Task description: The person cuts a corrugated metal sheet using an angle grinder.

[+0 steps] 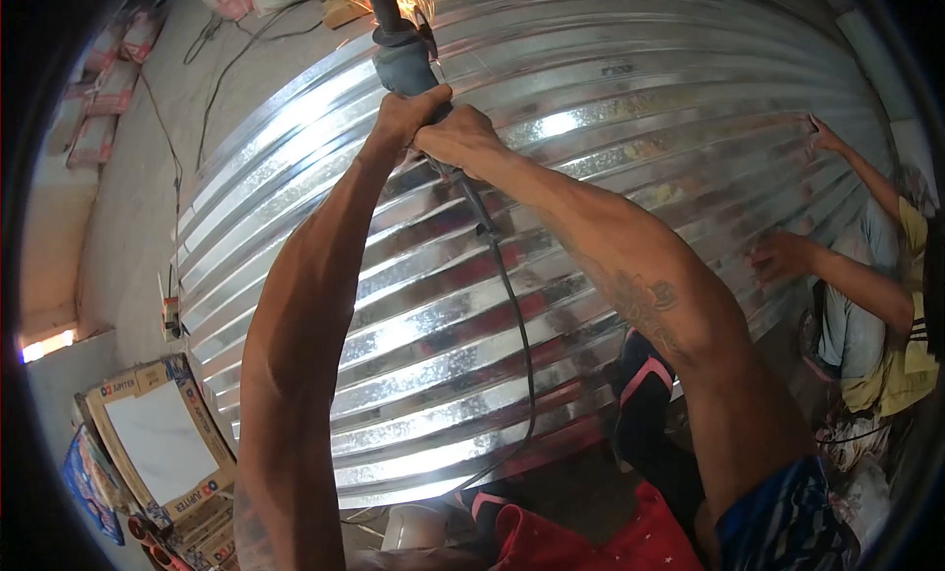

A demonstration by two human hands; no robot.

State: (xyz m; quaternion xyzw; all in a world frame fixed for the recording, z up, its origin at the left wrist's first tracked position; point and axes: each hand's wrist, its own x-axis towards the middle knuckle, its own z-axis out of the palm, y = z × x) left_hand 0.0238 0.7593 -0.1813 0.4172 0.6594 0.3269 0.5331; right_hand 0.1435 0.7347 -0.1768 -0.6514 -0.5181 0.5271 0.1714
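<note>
An angle grinder [406, 69] with a dark body is held out at the far side of a corrugated metal sheet [443, 325]. My left hand [402, 118] is closed around its body. My right hand [461, 136] is closed on its rear part, close beside the left. Orange sparks [406, 0] fly around the grinder's head at the sheet's far edge. From the rear of the tool a black power cord [514, 295] runs back over the sheet toward me. The contact of the disc with the sheet is hard to make out.
At the right a co-worker [871, 285] crouches, with hands on or close to the sheet. Cardboard-edged Jupiter boxes [162, 433] stand at the lower left. Stacked sacks [108, 89] line the left wall. Cables [212, 89] lie on the floor. A white bucket [413, 527] is near my feet.
</note>
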